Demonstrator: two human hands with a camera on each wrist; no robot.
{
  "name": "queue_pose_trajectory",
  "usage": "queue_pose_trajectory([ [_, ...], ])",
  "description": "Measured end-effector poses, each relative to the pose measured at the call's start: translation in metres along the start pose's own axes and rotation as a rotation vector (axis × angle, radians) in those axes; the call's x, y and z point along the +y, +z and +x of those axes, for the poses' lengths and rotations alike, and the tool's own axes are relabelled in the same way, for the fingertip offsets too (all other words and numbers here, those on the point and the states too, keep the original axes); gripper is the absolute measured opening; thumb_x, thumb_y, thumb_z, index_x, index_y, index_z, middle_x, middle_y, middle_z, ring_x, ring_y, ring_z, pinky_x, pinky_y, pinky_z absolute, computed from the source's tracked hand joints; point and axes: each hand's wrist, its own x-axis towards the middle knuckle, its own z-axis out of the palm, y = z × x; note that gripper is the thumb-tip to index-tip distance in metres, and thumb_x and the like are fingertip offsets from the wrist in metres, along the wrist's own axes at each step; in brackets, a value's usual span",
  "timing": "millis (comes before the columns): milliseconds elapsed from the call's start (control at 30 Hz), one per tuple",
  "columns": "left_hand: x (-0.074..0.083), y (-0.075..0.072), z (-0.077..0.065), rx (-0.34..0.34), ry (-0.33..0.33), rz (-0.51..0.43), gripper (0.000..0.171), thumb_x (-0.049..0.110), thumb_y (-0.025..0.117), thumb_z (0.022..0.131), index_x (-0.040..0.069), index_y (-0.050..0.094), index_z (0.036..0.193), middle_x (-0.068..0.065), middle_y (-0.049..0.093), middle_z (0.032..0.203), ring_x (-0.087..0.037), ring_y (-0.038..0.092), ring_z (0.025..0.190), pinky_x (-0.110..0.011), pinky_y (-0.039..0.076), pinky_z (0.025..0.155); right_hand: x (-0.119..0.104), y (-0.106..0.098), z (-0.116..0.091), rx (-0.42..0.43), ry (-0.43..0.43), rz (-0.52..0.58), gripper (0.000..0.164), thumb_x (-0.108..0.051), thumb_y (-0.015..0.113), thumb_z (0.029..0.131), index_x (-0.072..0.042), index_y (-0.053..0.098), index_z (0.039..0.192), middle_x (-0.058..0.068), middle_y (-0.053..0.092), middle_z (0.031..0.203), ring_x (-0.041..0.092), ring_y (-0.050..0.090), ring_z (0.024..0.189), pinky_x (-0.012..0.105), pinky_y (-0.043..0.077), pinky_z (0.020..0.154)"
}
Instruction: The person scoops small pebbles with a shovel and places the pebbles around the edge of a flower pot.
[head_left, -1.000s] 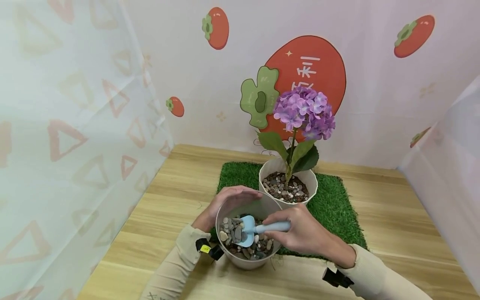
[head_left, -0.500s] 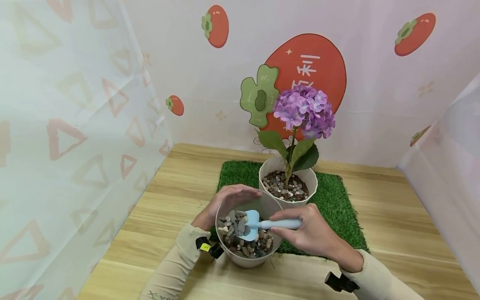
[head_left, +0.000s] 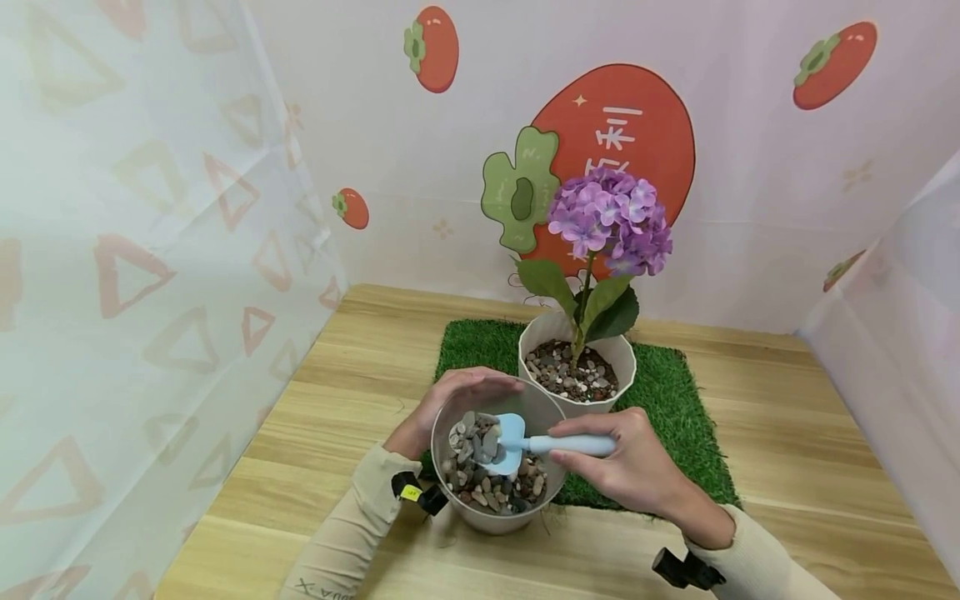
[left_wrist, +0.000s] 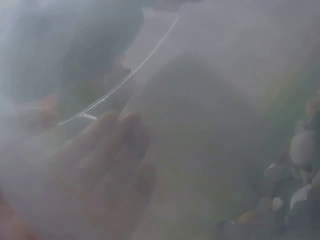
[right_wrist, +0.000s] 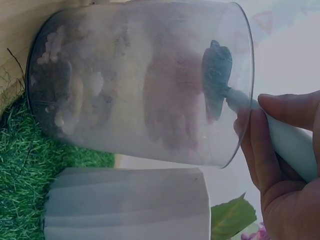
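Observation:
A clear plastic bucket [head_left: 501,523] stands at the front edge of the grass mat, with stones in its bottom. My left hand [head_left: 442,404] holds its far left side, fingers curving along the wall; its thumb is hidden. My right hand [head_left: 645,467] grips the handle of a light blue toy shovel [head_left: 512,433]. Grey pebbles [head_left: 478,438] are heaped on the blade, which the right wrist view shows just inside the rim, well above the stones at the bottom. The left wrist view is hazy, seen through the bucket wall, with blurred fingers and some pebbles [left_wrist: 302,148].
Close behind the bucket is a white pot [head_left: 628,375] with a purple hydrangea [head_left: 611,221], soil and pebbles inside. The pot stands on a green grass mat [head_left: 678,425] on a wooden table [head_left: 330,400]. Printed cloth walls [head_left: 420,158] enclose the back and sides.
My right hand has drawn the loaded shovel to the right and a little upward inside the bucket. The left hand and the bucket stay in place.

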Motion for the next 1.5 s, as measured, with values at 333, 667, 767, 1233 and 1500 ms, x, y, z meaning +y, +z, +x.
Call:
queue_pose_trajectory([
  [333, 0.000, 0.003, 0.004, -0.014, 0.047, 0.014, 0.050, 0.023, 0.023, 0.105, -0.009, 0.051, 0.132, -0.027, 0.056, 0.135, -0.043, 0.051, 0.129, -0.052, 0.037, 0.113, -0.003, -0.015, -0.004, 0.027, 0.020, -0.022, 0.023, -0.021, 0.080, 0.078, -0.021, 0.075, 0.101, 0.000, 0.077, 0.095, 0.003, 0.066, 0.059, 0.020, 0.055, 0.052],
  [667, -0.005, 0.007, 0.008, 0.015, 0.019, -0.106, 0.047, 0.022, 0.025, 0.104, -0.005, 0.055, 0.130, -0.019, 0.061, 0.131, -0.033, 0.047, 0.135, -0.047, 0.022, 0.121, -0.009, -0.037, -0.010, 0.085, 0.110, -0.086, 0.023, -0.024, 0.080, 0.079, -0.023, 0.075, 0.101, -0.006, 0.076, 0.089, 0.000, 0.046, 0.039, 0.018, 0.039, 0.034],
  [767, -0.004, 0.005, 0.008, 0.037, -0.002, -0.122, 0.044, 0.021, 0.027, 0.103, 0.004, 0.060, 0.128, -0.007, 0.067, 0.125, -0.023, 0.055, 0.128, -0.042, 0.034, 0.116, -0.008, -0.043, -0.011, 0.111, 0.114, -0.096, 0.024, -0.022, 0.080, 0.078, -0.023, 0.075, 0.101, -0.005, 0.076, 0.090, 0.000, 0.045, 0.037, 0.017, 0.038, 0.033],
  [1233, 0.000, -0.003, -0.005, -0.034, 0.064, 0.008, 0.049, 0.018, 0.021, 0.103, -0.005, 0.048, 0.136, -0.021, 0.054, 0.140, -0.039, 0.046, 0.135, -0.046, 0.032, 0.119, -0.004, -0.064, -0.007, 0.217, 0.182, -0.147, 0.024, -0.019, 0.081, 0.078, -0.022, 0.075, 0.100, -0.005, 0.069, 0.064, 0.004, 0.041, 0.033, 0.020, 0.034, 0.029],
  [1500, 0.000, -0.003, -0.006, -0.020, 0.039, -0.044, 0.048, 0.018, 0.024, 0.104, -0.009, 0.047, 0.135, -0.027, 0.051, 0.140, -0.039, 0.045, 0.135, -0.042, 0.033, 0.119, 0.005, -0.068, -0.002, 0.267, 0.257, -0.220, 0.021, -0.028, 0.079, 0.080, -0.023, 0.075, 0.100, -0.003, 0.069, 0.064, 0.005, 0.041, 0.034, 0.021, 0.034, 0.030],
])
